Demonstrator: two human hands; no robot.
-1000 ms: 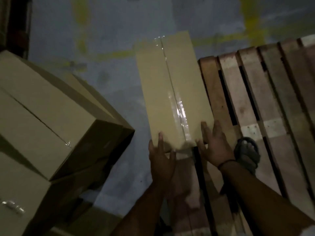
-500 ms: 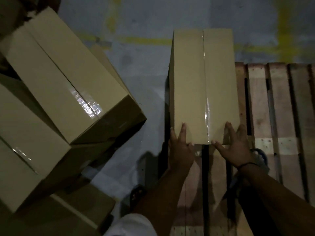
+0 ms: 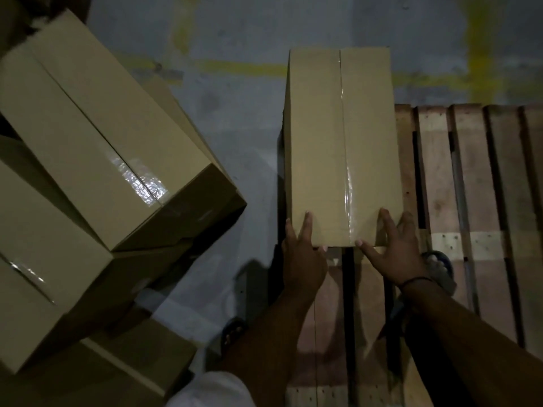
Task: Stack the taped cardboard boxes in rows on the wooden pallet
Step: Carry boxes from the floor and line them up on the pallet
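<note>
Left hand (image 3: 302,257) and right hand (image 3: 396,251) lie spread, fingers straight, against the near end of the taped box (image 3: 338,142), apparently seated along the wooden pallet (image 3: 476,201)'s left edge. Dim, yellow-lined concrete floor (image 3: 249,113); more boxes (image 3: 102,136) piled leftward.

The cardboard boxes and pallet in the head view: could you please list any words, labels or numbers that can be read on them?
None: no printed text is readable anywhere.
The taped box on the wooden pallet shows plain cardboard and clear tape only.
The stacked boxes at the left show blank faces too; the floor bears only yellow paint lines.
</note>
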